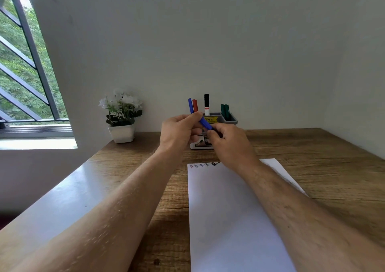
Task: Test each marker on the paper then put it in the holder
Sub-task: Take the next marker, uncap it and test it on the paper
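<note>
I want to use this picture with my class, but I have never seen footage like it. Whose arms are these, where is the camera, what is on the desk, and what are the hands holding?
There is no machine here. A person wears a wide-angle camera on the head, looking forward and down, so the two bare arms reaching in from the bottom are their own. The left hand and the right hand both grip one blue marker, held in the air above the wooden desk. A white sheet of paper lies on the desk, with a few small test marks along its far edge. Behind the hands stands a grey holder with blue, red, black and green markers upright in it. A potted plant with white flowers sits to the left, near a window.
</note>
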### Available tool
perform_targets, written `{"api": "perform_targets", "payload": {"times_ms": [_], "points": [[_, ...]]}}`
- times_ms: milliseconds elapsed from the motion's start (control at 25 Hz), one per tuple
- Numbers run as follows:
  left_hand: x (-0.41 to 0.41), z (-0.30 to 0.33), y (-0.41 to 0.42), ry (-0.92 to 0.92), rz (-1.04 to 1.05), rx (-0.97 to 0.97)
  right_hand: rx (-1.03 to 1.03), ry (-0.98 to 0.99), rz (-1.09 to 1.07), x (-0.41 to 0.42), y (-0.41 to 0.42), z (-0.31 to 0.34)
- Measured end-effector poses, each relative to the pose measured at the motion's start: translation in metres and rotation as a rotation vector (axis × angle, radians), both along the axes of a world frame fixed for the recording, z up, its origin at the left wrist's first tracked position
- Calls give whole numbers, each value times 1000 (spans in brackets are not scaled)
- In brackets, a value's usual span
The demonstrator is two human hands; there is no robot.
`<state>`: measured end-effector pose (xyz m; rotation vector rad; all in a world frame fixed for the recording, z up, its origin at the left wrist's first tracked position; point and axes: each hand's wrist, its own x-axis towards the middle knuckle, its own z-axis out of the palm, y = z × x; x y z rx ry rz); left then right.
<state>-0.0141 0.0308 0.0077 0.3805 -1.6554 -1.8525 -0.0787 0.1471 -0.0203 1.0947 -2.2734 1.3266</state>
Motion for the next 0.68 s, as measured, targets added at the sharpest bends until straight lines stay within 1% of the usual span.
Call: {"api": "perform_targets", "payload": {"times_ms": [120,440,600,680], "points": [[1,1,2,12,-32,6,12,-23,0,0,1,0],[0,-1,-3,39,-52,37,45,59,-33,2,7,7],[0,1,-3,84,-26,107,78,82,-92,3,11,12],[2,3,-6,131,13,201,52,60,-123,3,15,13]]}}
